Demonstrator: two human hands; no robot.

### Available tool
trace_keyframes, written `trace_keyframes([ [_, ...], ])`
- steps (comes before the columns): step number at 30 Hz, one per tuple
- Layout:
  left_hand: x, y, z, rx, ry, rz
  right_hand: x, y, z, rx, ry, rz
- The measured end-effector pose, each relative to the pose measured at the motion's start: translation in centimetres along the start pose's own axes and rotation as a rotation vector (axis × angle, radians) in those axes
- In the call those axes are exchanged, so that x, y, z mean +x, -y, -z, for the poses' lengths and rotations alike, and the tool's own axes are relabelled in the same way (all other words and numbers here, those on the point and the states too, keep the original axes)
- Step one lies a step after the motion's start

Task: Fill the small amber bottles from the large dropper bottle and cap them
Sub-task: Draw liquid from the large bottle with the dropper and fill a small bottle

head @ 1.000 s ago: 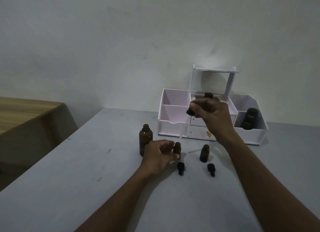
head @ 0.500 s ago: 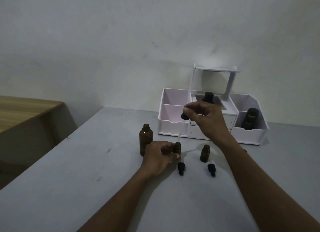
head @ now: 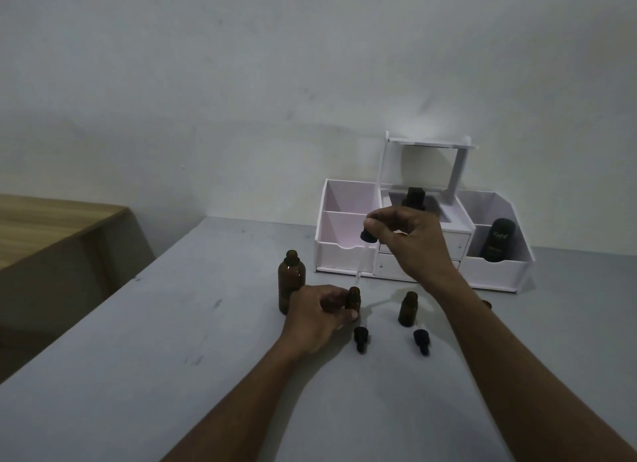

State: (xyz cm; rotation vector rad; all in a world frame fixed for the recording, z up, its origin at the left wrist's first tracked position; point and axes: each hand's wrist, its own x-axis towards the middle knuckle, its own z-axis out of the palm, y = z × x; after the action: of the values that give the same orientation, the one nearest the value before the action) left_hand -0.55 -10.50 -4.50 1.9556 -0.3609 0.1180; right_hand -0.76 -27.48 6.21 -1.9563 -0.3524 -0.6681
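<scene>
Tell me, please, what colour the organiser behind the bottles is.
The organiser is white, faintly pink inside; the head view shows it.

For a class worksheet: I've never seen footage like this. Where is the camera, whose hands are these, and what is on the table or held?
No machine: one person's bare hands, filmed by a camera worn on their head, looking down. The left hand grips a small bottle on the table. The right hand pinches a dropper, its glass tip at that bottle's mouth. Also there: a large bottle, uncapped, a second small bottle, two loose caps and a white organizer at the back.
</scene>
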Motion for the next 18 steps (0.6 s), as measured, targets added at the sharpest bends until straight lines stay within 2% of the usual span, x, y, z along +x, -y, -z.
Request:
trace_keyframes([
  [18,-0.04,-0.06,0.04,0.042,-0.007,-0.033,0.07,0.05,0.20,-0.021,0.002,-0.002],
])
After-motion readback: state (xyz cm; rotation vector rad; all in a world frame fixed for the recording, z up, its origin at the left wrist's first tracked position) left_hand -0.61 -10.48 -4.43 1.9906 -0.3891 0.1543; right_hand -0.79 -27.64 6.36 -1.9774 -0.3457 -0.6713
